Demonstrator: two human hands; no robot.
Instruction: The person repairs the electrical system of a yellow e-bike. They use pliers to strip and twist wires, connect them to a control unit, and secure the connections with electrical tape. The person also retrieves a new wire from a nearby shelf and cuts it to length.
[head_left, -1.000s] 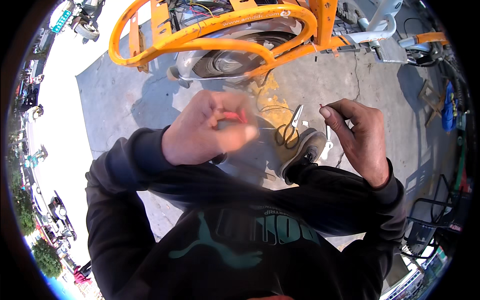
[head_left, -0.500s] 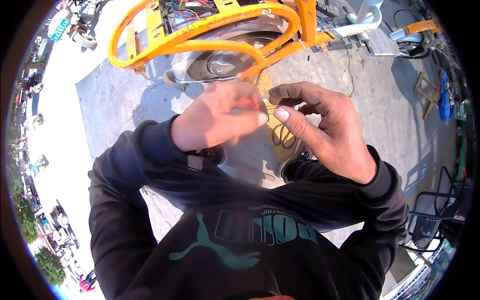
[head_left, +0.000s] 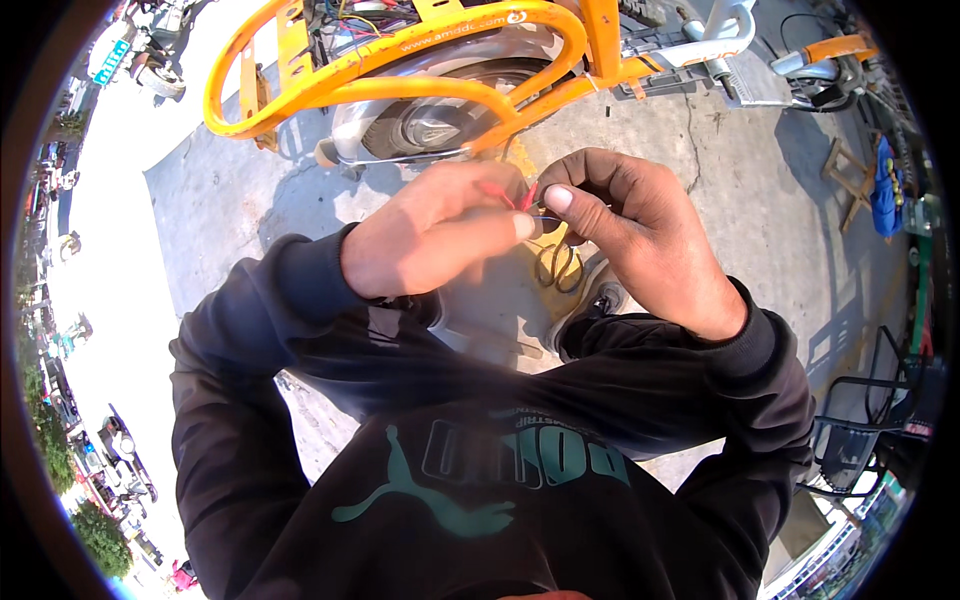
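My left hand [head_left: 435, 228] is closed, thumb against the fingers, on a thin red wire [head_left: 528, 196] whose bent ends stick out past the fingertips. My right hand [head_left: 650, 235] meets it from the right, thumb and forefinger pinched together at the wire ends. A thin bluish strand [head_left: 546, 218] runs between the two thumbs. Just below the fingertips show two dark loops [head_left: 558, 268], of a cable or of scissors handles; I cannot tell which. Motion blurs the left fingers, and the exact join of the wires is hidden.
An orange bike frame [head_left: 400, 92] with a rear wheel [head_left: 425, 125] stands in front of my hands, coloured wires [head_left: 365, 25] exposed on top. A wooden stool [head_left: 848, 180] with a blue item [head_left: 887, 190] is to the right. A dark chair [head_left: 860, 430] stands at lower right.
My right thumb and forefinger, apart before, have closed in a pinch and come nearer my left fingertips. The view has shifted slightly, moving the bike a little left.
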